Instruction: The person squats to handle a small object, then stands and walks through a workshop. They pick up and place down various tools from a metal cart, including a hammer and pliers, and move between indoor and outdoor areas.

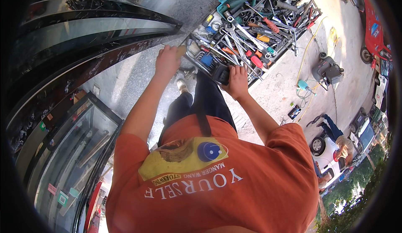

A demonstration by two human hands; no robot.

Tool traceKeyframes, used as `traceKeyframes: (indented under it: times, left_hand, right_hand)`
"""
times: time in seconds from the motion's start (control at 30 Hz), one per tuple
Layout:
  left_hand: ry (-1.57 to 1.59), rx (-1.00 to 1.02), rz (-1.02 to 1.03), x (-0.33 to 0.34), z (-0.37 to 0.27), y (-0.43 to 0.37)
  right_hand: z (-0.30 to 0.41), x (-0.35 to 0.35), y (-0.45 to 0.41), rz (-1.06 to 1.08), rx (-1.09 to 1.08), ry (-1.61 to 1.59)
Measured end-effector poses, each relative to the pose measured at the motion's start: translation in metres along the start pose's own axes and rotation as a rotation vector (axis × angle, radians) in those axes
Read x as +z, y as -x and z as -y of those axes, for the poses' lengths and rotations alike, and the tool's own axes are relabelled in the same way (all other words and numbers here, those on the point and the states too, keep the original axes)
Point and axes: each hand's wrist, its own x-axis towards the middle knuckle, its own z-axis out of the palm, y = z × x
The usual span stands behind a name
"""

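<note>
My left hand (168, 62) is closed on a small tan block (181, 51) at the near left corner of a tool tray (192, 62); what the block is cannot be made out. My right hand (237, 81) grips a black plastic case (221, 73) at the tray's near edge. Just beyond that case lies a blue hex key holder (207, 59). A large combination wrench (246, 34) crosses the heap of tools. Around it are sockets (285, 5), a screwdriver with a red handle (270, 24) and red grips (257, 62) of another tool.
Dark-framed glass panels (103, 24) stand at my left, with a glass case (91, 132) below them. On the concrete at right are a yellow cable (333, 38), a black machine (327, 69) and a teal power tool (304, 85). A person (342, 142) is beside a white car (325, 160).
</note>
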Motion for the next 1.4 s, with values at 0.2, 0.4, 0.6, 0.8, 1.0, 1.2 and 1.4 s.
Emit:
traceKeyframes:
  times: [0.2, 0.4, 0.6, 0.8, 1.0, 1.2, 1.4]
  left_hand:
    - [0.033, 0.005, -0.018, 0.0, 0.0, 0.003]
    - [0.076, -0.018, -0.083, 0.001, 0.008, 0.013]
    - [0.121, -0.07, -0.087, 0.0, 0.014, 0.025]
    - [0.146, -0.113, -0.097, -0.002, 0.019, 0.032]
    - [0.137, -0.133, -0.104, 0.0, 0.02, 0.033]
    - [0.122, -0.141, -0.098, 0.0, 0.017, 0.036]
    - [0.154, -0.085, -0.113, 0.003, 0.02, 0.041]
  right_hand:
    - [0.006, 0.001, -0.002, 0.026, 0.038, 0.044]
    - [0.01, 0.004, -0.007, 0.021, -0.009, 0.041]
    - [0.019, -0.001, -0.011, 0.001, -0.082, 0.017]
    - [0.03, 0.0, -0.024, -0.073, -0.293, -0.16]
    - [0.079, 0.048, -0.093, 0.017, -0.298, -0.277]
    - [0.097, 0.065, -0.135, 0.09, -0.155, -0.197]
    - [0.074, 0.072, -0.163, 0.178, -0.186, -0.394]
